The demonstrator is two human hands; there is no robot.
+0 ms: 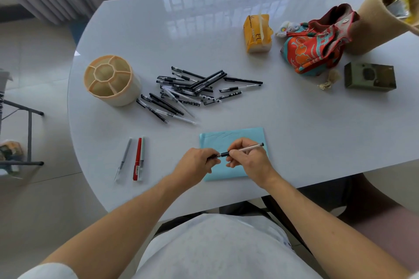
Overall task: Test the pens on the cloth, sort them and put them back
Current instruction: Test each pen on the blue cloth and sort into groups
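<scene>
A light blue cloth point(244, 136) lies near the table's front edge with a few ink strokes along its far side. Above it my right hand point(246, 157) grips a clear-barrelled pen point(249, 147) by its dark grip. My left hand point(197, 161) pinches the pen's black cap point(214, 157) at the tip end. A pile of several black and clear pens point(190, 92) lies mid-table. A beige round pen holder point(111, 79) with compartments stands left of the pile. Three pens lie side by side at the front left: a grey one point(123, 157), a red one point(137, 158) and a pale one point(142, 154).
At the back right sit a yellow tissue pack point(257, 34), a patterned red and teal pouch point(315, 45), a dark green box point(369, 77) and a tall tan felt container point(374, 18). The table's point(317, 142) front edge runs close to my body. A metal rack point(25, 138) stands left.
</scene>
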